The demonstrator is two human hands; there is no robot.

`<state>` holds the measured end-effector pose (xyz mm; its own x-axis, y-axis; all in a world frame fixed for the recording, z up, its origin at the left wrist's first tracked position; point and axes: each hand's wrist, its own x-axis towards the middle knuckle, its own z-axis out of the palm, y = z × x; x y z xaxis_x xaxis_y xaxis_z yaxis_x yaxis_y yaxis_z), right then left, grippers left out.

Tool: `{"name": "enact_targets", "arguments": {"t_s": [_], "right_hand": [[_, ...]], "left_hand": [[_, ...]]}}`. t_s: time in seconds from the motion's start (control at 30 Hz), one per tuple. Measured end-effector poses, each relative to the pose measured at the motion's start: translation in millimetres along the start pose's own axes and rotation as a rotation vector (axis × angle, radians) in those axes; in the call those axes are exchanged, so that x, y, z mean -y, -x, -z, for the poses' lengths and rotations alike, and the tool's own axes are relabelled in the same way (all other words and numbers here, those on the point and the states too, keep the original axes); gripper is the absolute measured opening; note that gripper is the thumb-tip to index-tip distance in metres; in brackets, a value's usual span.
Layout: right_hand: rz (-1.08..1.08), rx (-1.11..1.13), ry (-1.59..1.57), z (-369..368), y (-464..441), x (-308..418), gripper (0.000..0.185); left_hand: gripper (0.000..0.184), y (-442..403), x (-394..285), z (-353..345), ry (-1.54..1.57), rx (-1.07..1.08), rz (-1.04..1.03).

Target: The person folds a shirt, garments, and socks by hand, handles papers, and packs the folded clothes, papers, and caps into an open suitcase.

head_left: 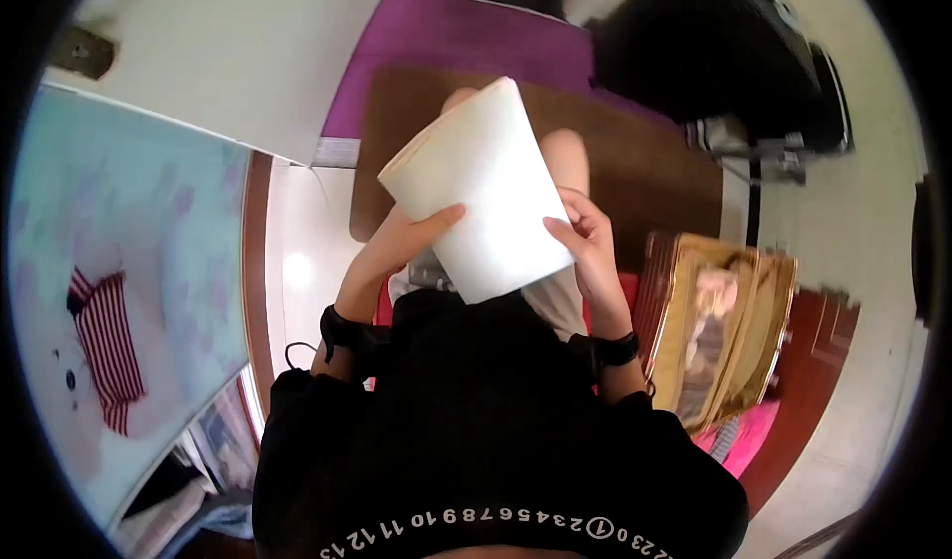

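Above my lap I hold a white paper booklet (pixel 486 192), tilted, with layered page edges along its upper left side. No print shows on the face turned to me. My left hand (pixel 415 237) grips its left edge, thumb lying on the front and fingers hidden behind. At the lower right edge, my right hand (pixel 587 237) pinches the booklet, thumb on the face and fingers bent behind the edge. Both wrists carry black bands.
A brown board or mat (pixel 645 162) lies beyond my knees, with a purple surface (pixel 426 33) behind it. To the right stands a gold-trimmed open case (pixel 719 336). A black bag (pixel 704 53) is at upper right, a light-blue patterned panel (pixel 178 192) at left.
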<state>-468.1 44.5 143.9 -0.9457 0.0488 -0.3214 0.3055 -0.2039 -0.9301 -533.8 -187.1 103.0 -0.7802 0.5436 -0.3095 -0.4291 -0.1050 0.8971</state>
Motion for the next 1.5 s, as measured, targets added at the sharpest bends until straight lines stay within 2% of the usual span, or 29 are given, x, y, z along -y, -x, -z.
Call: {"name": "enact_targets", "arguments": {"t_s": [0.07, 0.13, 0.17, 0.23, 0.27, 0.33, 0.4, 0.47, 0.5, 0.57, 0.63, 0.7, 0.8, 0.87, 0.93, 0.97, 1.07, 1.1, 1.23, 1.3, 1.33, 1.37, 1.47, 1.5], "right_hand": [[-0.113, 0.205, -0.018, 5.4, -44.6, 11.3, 0.036], [-0.152, 0.291, 0.002, 9.1, -102.2, 3.4, 0.038], [-0.167, 0.295, 0.034, 9.0, -136.5, -1.4, 0.039], [-0.001, 0.296, 0.411, 9.7, -200.1, 4.9, 0.037], [0.013, 0.262, 0.550, 9.5, -229.9, 10.6, 0.035], [0.030, 0.187, 0.525, 23.0, -284.0, -2.4, 0.031], [-0.007, 0.100, 0.483, 37.6, -296.1, -2.3, 0.028], [0.019, 0.057, 0.430, 41.2, -312.9, 24.7, 0.026], [-0.016, 0.049, 0.440, 40.8, -310.7, 41.6, 0.026], [-0.034, 0.100, 0.467, 37.8, -294.9, 79.3, 0.026], [-0.069, 0.224, 0.466, 28.4, -279.3, 118.2, 0.027], [-0.138, 0.356, 0.463, 1.0, -261.1, 178.0, 0.027], [0.022, 0.547, 0.540, -51.1, -235.7, 278.7, 0.027], [-0.034, 0.718, 0.502, -54.2, -225.6, 323.1, 0.028], [-0.020, 0.895, 0.514, -99.1, -220.3, 348.0, 0.028], [0.005, 0.997, 0.538, -112.0, -217.0, 354.5, 0.028], [0.029, 1.322, 0.591, -146.4, -207.2, 356.8, 0.030], [0.033, 1.413, 0.583, -135.1, -215.2, 366.4, 0.031], [-0.160, 1.706, 0.571, -164.3, -209.8, 369.0, 0.038], [-0.208, 1.774, 0.591, -185.1, -200.3, 370.4, 0.036], [-0.255, 1.793, 0.626, -221.3, -171.6, 377.8, 0.036], [-0.208, 1.860, 0.663, -239.9, -166.3, 371.5, 0.033], [-0.479, 1.825, 0.762, -289.0, -154.4, 366.2, 0.032], [-0.445, 1.850, 0.728, -304.0, -147.0, 361.1, 0.032]], "left_hand": [[0.047, -20.3, -14.4, 2.9, 0.015, -0.131, -0.019], [0.048, -45.8, -31.9, 7.9, 0.049, -0.271, -0.012], [0.047, -68.3, -41.0, 12.5, 0.194, -0.355, -0.021], [0.043, -118.5, -27.8, 33.6, 0.202, -0.524, 0.122], [0.043, -144.6, -22.2, 34.4, 0.268, -0.609, 0.144], [0.045, -187.0, -20.7, 18.7, 0.260, -0.727, 0.103], [0.046, -204.9, -11.3, 3.1, 0.423, -0.539, 0.291], [0.044, -214.5, -43.9, -18.3, 0.496, -0.362, 0.451], [0.044, -213.6, -53.6, -27.9, 0.514, -0.341, 0.456], [0.043, -197.4, -73.8, -45.4, 0.556, -0.324, 0.454], [0.044, -171.7, -112.6, -58.6, 0.563, -0.405, 0.440], [0.044, -131.6, -193.8, -69.7, 0.530, -0.506, 0.434], [0.043, -78.1, -274.7, -98.3, 0.557, -0.670, 0.234], [0.042, -54.0, -309.1, -123.1, 0.567, -0.674, 0.208], [0.043, -15.0, -327.5, -123.4, 0.513, -0.760, 0.107], [0.043, -2.6, -324.8, -128.5, 0.499, -0.857, 0.131], [0.044, 21.4, -323.3, -152.7, 0.509, -1.097, 0.030], [0.044, 21.4, -317.9, -164.2, 0.484, -1.156, -0.008], [0.042, 29.8, -293.6, -177.4, 0.662, -1.159, -0.199], [0.040, 36.9, -288.2, -177.8, 0.675, -1.177, -0.245], [0.040, 71.5, -296.4, -169.5, 0.708, -1.169, -0.265], [0.038, 81.7, -295.0, -163.2, 0.716, -1.237, -0.296], [0.036, 94.8, -298.1, -144.9, 0.741, -1.377, -0.400], [0.037, 99.1, -294.5, -138.8, 0.740, -1.399, -0.422]]}}
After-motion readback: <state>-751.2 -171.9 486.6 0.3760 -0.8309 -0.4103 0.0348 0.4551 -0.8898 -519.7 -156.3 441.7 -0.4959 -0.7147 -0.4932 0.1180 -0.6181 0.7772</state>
